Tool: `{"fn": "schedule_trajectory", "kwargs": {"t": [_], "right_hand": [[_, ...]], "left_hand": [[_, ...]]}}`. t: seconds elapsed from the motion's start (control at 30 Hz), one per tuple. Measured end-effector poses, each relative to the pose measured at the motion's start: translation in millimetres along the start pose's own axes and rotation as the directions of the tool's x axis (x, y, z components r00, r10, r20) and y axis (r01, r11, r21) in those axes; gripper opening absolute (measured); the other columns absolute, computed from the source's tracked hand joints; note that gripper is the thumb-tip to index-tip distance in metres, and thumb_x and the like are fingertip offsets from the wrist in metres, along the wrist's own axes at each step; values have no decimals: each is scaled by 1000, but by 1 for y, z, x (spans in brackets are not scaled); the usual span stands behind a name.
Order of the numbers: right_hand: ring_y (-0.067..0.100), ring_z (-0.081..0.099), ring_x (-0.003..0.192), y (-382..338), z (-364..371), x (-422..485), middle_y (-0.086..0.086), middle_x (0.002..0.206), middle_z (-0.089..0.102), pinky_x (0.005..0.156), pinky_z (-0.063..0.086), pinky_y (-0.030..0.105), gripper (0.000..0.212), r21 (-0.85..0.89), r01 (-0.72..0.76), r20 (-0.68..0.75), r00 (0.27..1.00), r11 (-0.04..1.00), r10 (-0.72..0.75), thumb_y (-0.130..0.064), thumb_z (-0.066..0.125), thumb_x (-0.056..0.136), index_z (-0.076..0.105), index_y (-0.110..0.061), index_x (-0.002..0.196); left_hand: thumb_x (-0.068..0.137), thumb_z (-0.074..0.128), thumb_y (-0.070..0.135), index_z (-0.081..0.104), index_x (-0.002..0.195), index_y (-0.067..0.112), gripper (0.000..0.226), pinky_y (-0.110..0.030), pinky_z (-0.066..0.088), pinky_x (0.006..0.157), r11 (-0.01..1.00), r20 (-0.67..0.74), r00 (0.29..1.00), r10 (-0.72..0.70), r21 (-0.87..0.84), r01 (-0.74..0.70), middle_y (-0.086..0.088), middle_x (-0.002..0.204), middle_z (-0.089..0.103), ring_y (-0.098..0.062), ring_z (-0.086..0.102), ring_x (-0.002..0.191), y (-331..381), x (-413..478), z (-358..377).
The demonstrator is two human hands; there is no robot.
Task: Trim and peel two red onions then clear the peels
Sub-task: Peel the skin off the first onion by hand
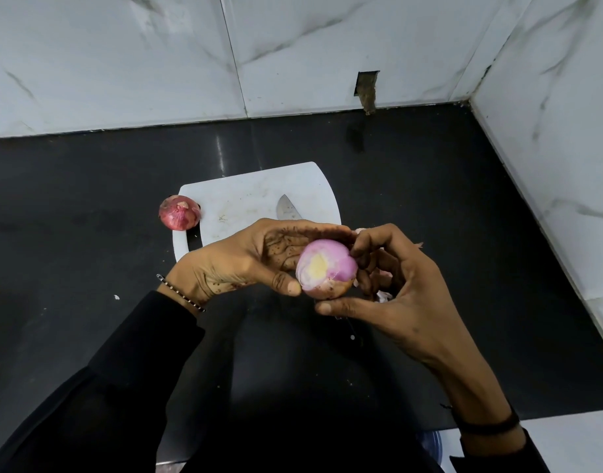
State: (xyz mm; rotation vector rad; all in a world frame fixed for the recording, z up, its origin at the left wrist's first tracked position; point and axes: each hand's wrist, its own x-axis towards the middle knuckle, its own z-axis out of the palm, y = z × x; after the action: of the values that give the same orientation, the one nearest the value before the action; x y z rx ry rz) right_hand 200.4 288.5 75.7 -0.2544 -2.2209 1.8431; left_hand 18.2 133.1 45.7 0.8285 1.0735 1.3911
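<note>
— Pink flesh shows?
— Yes: my left hand (pixel 245 257) grips the trimmed onion (pixel 327 273), nearly bare; my right hand (pixel 405 295) pinches its leftover skin. Peels (pixel 383 296) lie beyond, uncleared. Second onion (pixel 179 212), beside the board (pixel 245 192), sits unpeeled.

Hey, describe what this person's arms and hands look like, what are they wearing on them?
Both arms are in long black sleeves, the left sleeve and right sleeve reaching the wrists. The left wrist carries a thin bracelet of dark and silver beads; the right wrist has a plain dark band. The left hand shows speckled henna-like marks on its palm.
</note>
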Motion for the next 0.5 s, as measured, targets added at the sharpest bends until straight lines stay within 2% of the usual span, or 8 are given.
{"fn": "schedule_trajectory", "kwargs": {"t": [0.07,0.13,0.23,0.3,0.4,0.5], "right_hand": [[19,64,91,1,0,-1,-4,106,62,62,54,28,54,6,-13,-6,1000,1000,13,-24,95,58,57,-28,96],[15,64,92,2,1,-3,-5,105,61,62,53,23,53,17,-23,-11,1000,1000,23,-21,95,58,56,-26,94],[21,66,100,4,1,-3,-3,107,62,63,60,38,51,27,-49,-9,999,998,49,-21,95,59,57,-26,93],[25,66,101,5,1,-3,0,106,61,64,60,45,51,24,-63,-15,998,998,63,-17,95,59,56,-24,92],[24,67,103,7,1,-2,-1,105,61,64,61,46,51,6,-77,-9,997,997,77,-15,95,60,55,-22,91],[24,67,103,11,2,-2,-1,105,60,66,62,46,51,-2,-91,-2,996,996,91,-16,95,61,55,-19,91]], "left_hand": [[72,84,5,57,139,14,72,-36,50,101,999,-3,1000,-20,42,20,-8,141,59,-29,54,132,0,0,-3],[72,82,-4,57,138,12,73,-36,50,101,997,0,1000,-29,73,29,-9,139,60,-29,55,131,0,1,-3],[70,70,-22,56,138,8,75,-35,51,100,994,-23,999,-46,97,48,-10,136,62,-29,57,129,-3,2,-4],[70,74,-17,54,139,4,74,-37,51,102,994,-31,998,-58,89,60,-14,138,61,-32,55,130,-6,3,-5],[70,84,-2,55,139,7,76,-40,50,104,994,-23,996,-86,64,88,-15,139,60,-33,55,131,-8,3,-6],[69,86,8,57,138,11,74,-38,50,103,995,-15,995,-95,41,96,-11,138,62,-30,56,130,-8,3,-5]]}}
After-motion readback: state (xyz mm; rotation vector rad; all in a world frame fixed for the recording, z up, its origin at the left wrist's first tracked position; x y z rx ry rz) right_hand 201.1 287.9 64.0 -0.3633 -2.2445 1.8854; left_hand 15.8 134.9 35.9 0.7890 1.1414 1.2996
